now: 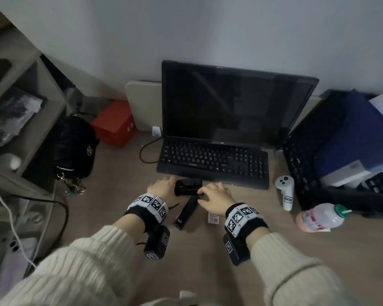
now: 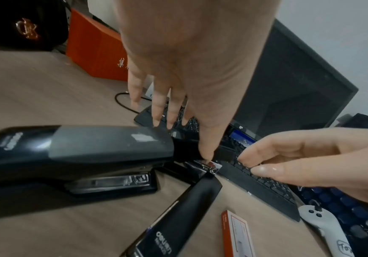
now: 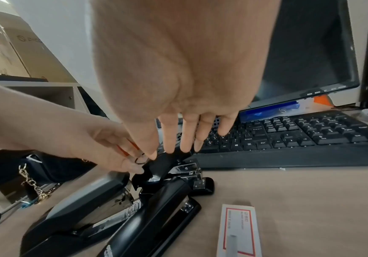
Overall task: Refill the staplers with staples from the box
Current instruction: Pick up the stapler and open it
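Observation:
Three black staplers lie together in front of the keyboard. One has its lid (image 3: 161,163) raised off a chrome magazine (image 3: 187,169) (image 2: 203,164). My left hand (image 1: 164,186) pinches that lid at its left edge, with the thumb tip down by the magazine. My right hand (image 1: 215,194) reaches over it, straight fingertips (image 3: 185,147) touching the lid's top edge. A grey-topped stapler (image 2: 79,153) and a slim stapler (image 1: 185,212) lie closed beside it. The white and red staple box (image 3: 238,231) lies on the desk to the right, a staple strip showing at its near end.
The keyboard (image 1: 212,160) and the monitor (image 1: 230,102) stand just behind the hands. A white controller (image 1: 285,191), a bottle (image 1: 321,217) and a black crate (image 1: 307,151) are to the right. A black handbag (image 1: 73,146) and a red box (image 1: 114,123) are to the left.

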